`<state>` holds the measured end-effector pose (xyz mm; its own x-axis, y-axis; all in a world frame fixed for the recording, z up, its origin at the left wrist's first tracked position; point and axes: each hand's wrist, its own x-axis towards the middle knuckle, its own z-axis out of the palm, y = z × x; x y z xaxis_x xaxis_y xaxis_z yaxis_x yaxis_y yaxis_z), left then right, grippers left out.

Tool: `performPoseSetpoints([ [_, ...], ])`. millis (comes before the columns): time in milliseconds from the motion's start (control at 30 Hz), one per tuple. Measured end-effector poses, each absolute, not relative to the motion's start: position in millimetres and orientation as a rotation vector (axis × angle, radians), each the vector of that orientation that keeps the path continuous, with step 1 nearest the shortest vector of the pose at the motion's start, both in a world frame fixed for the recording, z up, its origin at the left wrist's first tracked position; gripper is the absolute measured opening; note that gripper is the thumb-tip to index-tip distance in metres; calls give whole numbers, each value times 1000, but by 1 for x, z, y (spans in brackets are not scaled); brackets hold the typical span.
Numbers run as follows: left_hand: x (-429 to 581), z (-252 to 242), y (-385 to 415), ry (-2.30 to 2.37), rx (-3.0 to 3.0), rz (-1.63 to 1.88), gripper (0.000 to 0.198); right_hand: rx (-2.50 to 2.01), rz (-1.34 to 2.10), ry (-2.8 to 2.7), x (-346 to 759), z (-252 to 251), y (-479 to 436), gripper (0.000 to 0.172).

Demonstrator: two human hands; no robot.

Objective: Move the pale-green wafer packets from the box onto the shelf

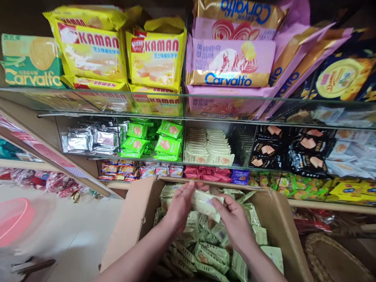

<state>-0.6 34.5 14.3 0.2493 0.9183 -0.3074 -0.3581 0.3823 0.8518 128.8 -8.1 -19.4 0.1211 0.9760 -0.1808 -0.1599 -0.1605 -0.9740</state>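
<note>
Both my hands are over an open cardboard box [129, 223] filled with several small pale green snack packets [208, 254]. My left hand [180, 205] and my right hand [232, 217] together grip a small stack of cream-white packets [205, 203], fingers closed on its two ends. The stack hangs just above the loose packets, in front of the lower shelf.
Glass shelves [188, 103] ahead hold yellow KAMAN bags [155, 58], pink Carvalfo bags [230, 64], and rows of green [167, 141], cream [208, 149] and black [293, 150] packets. A pink basin [14, 219] sits at the left on the floor. A woven basket [331, 258] lies lower right.
</note>
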Motion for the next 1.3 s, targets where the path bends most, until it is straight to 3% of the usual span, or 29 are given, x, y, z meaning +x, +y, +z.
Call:
performPoseSetpoints([
  [133,5,18,36,893,825,1053,42,-1175,1366,-744,135,-6,-8,25],
  [367,9,10,32,1008,1018,1107,40,-1210,1174,-867,141,0,-13,24],
  [467,11,10,32,991,959,1116,43,-1358,884,-1090,142,5,-17,19],
  [600,11,23,24,875,693,1174,40,-1345,182,-1437,144,10,-22,5],
  [767,10,43,13,620,440,1024,40,-1047,-95,-1831,138,2,-26,29],
  [933,5,41,15,634,463,1048,65,-995,98,-1926,133,-1,-39,24],
  [1033,2,36,16,599,548,957,66,-1215,262,-1611,138,6,-36,20],
  [1167,1,30,13,542,788,818,63,-1407,854,-1244,147,14,-21,37],
  [1233,0,26,11,528,927,723,62,-1361,1154,-1204,151,14,-16,34],
  [1300,-3,22,9,554,1014,659,64,-1342,1229,-1181,154,12,-16,27],
])
